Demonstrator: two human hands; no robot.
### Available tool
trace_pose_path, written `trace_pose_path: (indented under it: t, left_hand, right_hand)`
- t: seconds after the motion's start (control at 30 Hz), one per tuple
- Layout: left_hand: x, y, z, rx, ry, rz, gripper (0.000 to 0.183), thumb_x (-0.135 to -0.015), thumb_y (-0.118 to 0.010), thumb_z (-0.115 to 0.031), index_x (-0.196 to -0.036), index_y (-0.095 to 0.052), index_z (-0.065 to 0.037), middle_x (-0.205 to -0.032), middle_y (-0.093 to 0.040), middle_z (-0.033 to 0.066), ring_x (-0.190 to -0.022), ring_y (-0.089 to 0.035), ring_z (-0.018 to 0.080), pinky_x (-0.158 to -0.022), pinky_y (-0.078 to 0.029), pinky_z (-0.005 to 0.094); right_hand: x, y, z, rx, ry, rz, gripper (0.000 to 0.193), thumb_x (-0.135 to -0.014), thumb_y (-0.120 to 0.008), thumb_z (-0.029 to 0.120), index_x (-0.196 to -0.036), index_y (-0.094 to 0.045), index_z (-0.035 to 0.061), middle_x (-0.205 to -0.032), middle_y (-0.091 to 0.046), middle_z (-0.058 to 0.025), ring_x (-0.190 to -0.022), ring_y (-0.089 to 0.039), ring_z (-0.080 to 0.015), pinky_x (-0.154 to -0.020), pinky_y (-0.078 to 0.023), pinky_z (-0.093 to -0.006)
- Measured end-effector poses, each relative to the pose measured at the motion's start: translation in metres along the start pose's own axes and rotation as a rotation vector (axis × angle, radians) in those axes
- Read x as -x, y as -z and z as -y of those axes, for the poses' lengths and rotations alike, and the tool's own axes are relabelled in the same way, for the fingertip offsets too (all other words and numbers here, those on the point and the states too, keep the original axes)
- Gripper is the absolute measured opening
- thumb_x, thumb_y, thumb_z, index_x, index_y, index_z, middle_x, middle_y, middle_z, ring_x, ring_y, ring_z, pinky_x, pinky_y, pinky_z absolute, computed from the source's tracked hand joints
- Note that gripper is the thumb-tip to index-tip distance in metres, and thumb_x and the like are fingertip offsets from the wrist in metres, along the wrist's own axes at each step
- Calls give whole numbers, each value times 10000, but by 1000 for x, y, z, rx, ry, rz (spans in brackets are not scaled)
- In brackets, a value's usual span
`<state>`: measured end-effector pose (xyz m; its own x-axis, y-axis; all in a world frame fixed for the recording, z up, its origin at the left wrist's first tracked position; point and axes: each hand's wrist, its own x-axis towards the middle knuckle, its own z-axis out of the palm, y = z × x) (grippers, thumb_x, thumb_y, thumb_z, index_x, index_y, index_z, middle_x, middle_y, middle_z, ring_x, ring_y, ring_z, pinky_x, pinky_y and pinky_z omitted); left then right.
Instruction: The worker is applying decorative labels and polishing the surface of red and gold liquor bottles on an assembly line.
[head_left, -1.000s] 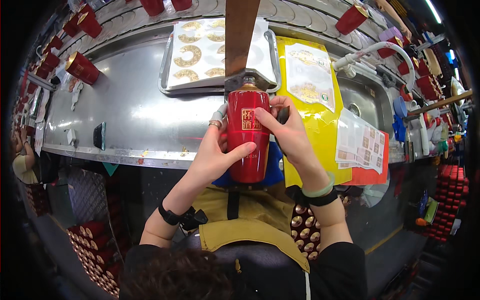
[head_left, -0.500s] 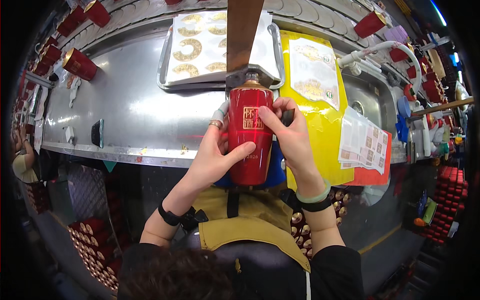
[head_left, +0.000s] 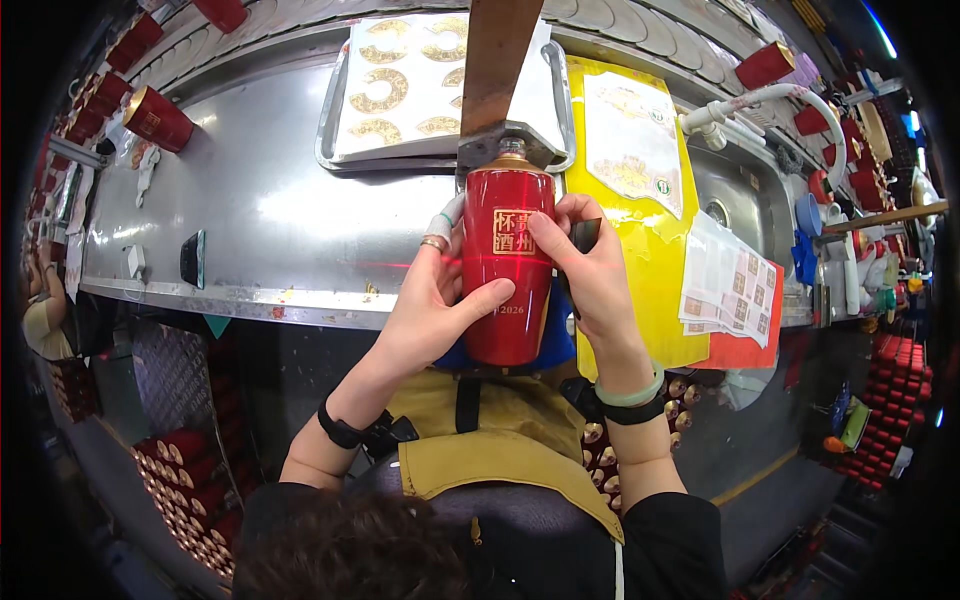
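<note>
A glossy red bottle with a gold square emblem lies with its neck pointing away from me, against a metal bracket under a wooden bar. My left hand grips its left side, thumb across the lower front; one finger wears a pale cover. On the other side, my right hand is closed round the bottle, its thumb pressing the right edge of the emblem. A dark flat piece sticks out among the right fingers; its kind cannot be made out. A red light line crosses the bottle below the emblem.
A metal tray holds sheets of gold crescent stickers. To the right, a yellow sheet carries sticker sheets, beside a sink with a white faucet. Red containers stand at left and on the far conveyor.
The bottle and both hands have shifted slightly right and away from me. More of the dark piece shows at my right hand. Red containers on the far conveyor have moved right.
</note>
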<state>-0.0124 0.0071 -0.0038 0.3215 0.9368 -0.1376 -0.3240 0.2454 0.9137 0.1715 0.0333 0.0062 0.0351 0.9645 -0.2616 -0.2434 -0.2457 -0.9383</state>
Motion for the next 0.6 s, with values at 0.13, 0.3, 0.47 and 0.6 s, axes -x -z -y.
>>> trace_pose_path:
  t: [0.13, 0.3, 0.47, 0.6]
  left_hand:
    - [1, 1, 2, 12, 5, 4, 962, -917, -763, -75, -1608, -99, 17, -1610, -319, 196, -1415, -453, 227, -1159, -427, 390]
    - [1, 2, 3, 48, -26, 24, 967, -922, -755, -72, -1613, -84, 11, -1612, -312, 188, -1420, -441, 227, -1176, -403, 403]
    - [5, -3, -2, 63, -48, 45, 979, -924, -748, -63, -1619, -60, 4, -1613, -307, 178, -1424, -431, 224, -1185, -388, 411]
    - [4, -2, -2, 46, -38, 47, 977, -924, -744, -54, -1618, -59, 4, -1610, -309, 179, -1420, -438, 227, -1176, -400, 407]
  right_hand:
    - [1, 1, -1, -21, 19, 10, 291, -916, -804, 162, -1080, -582, 71, -906, -480, 48, -817, -461, -30, -722, -399, -177]
    - [4, 4, 5, -6, -53, 4, 256, -939, -784, 179, -1079, -591, 86, -902, -487, 63, -814, -457, -24, -732, -397, -182]
    - [8, 5, 5, -12, -59, 11, 242, -951, -771, 183, -1080, -591, 87, -902, -486, 68, -816, -453, -21, -746, -395, -188]
    - [8, 5, 3, -43, -58, 29, 246, -947, -774, 174, -1078, -586, 85, -913, -486, 61, -826, -451, -20, -747, -394, -183]
